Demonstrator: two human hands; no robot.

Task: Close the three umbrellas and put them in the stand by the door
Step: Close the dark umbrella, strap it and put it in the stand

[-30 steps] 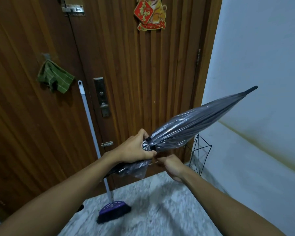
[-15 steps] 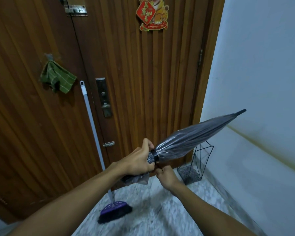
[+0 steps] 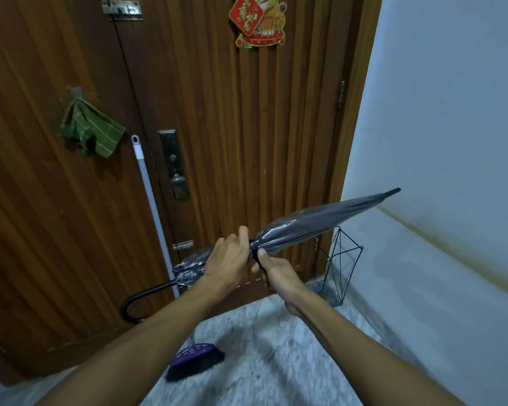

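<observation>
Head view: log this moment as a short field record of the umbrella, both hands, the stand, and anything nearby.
umbrella: folded, clear canopy, held roughly level, tip toward the wall
left hand: grips the canopy
right hand: at the tie strap
stand: black wire, in the corner, no umbrella visible inside
broom: leans on the door

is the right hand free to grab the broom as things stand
Probably not. The right hand pinches the umbrella at its strap, beside the left hand, which also grips it. The broom leans on the door beyond the left arm, so it would have to let go and cross over.
</observation>
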